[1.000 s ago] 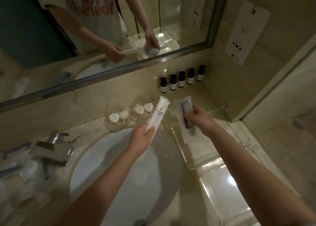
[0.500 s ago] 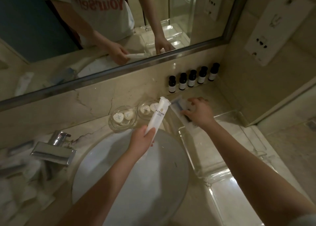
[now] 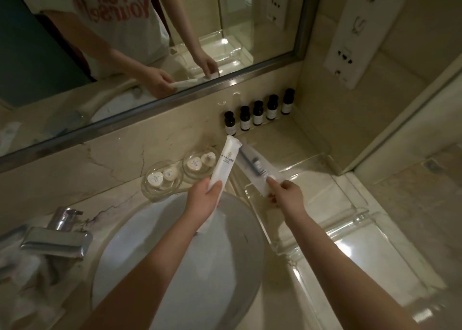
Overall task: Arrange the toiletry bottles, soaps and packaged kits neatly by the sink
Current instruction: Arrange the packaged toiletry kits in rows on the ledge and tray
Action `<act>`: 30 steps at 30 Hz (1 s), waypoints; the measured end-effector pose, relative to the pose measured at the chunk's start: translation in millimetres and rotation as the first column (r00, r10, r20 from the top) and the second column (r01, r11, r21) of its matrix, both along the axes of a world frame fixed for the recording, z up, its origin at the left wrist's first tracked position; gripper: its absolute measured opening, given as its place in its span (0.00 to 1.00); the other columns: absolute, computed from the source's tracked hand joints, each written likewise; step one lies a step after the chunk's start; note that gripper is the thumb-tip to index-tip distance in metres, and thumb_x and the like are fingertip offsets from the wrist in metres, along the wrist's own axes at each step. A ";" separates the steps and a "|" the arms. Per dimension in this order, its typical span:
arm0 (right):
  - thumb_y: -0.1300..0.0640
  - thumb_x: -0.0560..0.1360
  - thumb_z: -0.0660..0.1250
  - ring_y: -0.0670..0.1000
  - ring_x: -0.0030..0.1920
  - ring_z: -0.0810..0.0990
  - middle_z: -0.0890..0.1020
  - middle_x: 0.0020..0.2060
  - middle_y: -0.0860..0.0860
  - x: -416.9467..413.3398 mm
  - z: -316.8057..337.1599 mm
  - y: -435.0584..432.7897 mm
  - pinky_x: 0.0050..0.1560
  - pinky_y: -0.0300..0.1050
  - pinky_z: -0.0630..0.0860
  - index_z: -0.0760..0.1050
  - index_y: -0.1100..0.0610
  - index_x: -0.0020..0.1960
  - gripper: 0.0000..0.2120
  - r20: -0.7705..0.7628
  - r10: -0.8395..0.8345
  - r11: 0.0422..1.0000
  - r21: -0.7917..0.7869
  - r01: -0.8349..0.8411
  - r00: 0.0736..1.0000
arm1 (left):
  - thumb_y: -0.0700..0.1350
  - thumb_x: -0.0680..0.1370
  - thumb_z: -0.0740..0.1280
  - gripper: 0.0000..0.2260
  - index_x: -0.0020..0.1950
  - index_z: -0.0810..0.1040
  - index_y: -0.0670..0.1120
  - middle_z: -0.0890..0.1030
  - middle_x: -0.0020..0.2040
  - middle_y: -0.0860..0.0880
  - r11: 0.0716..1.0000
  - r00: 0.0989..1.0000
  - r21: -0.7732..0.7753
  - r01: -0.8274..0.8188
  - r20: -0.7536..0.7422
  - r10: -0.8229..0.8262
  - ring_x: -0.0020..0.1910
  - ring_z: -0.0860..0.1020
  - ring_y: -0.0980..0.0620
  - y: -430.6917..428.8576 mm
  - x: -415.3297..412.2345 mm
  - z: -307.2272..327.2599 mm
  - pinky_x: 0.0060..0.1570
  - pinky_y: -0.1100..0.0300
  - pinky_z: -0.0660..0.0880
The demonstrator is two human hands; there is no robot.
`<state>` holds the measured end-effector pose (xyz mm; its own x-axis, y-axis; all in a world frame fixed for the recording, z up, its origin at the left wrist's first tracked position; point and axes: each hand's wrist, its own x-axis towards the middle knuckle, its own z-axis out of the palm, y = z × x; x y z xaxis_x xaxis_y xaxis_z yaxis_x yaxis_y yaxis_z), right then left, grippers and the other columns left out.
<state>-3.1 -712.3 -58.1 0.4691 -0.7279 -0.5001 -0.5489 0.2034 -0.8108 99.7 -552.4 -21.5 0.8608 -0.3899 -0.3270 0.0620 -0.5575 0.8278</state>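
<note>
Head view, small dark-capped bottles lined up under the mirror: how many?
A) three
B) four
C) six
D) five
D: five bottles stand upright side by side in one row, each with a dark cap and a pale label.

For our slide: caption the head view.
Left hand grips a white packet above the sink; right hand pinches a toothbrush kit by the tray.
</note>
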 end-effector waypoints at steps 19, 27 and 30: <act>0.52 0.69 0.70 0.53 0.27 0.78 0.80 0.23 0.53 35.2 3.9 31.7 0.47 0.58 0.80 0.76 0.57 0.25 0.16 0.026 -0.106 0.983 0.154 0.100 0.994 | 0.44 0.78 0.61 0.08 0.39 0.73 0.46 0.75 0.30 0.46 0.998 0.998 0.044 -0.054 0.033 0.052 0.34 0.77 0.44 17.9 9.8 -3.5 0.44 0.45 0.77; 0.49 0.67 0.72 0.52 0.27 0.78 0.80 0.24 0.53 35.1 5.1 33.1 0.48 0.57 0.80 0.76 0.57 0.27 0.16 0.003 -0.081 0.987 0.138 0.080 0.997 | 0.43 0.78 0.61 0.07 0.44 0.74 0.41 0.75 0.32 0.45 0.998 0.998 0.032 -0.057 0.019 0.056 0.31 0.75 0.46 17.6 8.3 0.7 0.38 0.53 0.74; 0.44 0.67 0.72 0.54 0.29 0.77 0.78 0.26 0.53 26.3 8.9 28.0 0.45 0.52 0.77 0.72 0.57 0.30 0.19 -0.033 -0.086 0.994 0.070 0.088 0.996 | 0.44 0.78 0.61 0.07 0.43 0.73 0.42 0.76 0.32 0.45 0.998 0.999 0.041 -0.037 0.022 0.036 0.32 0.76 0.45 19.0 8.1 3.0 0.40 0.52 0.75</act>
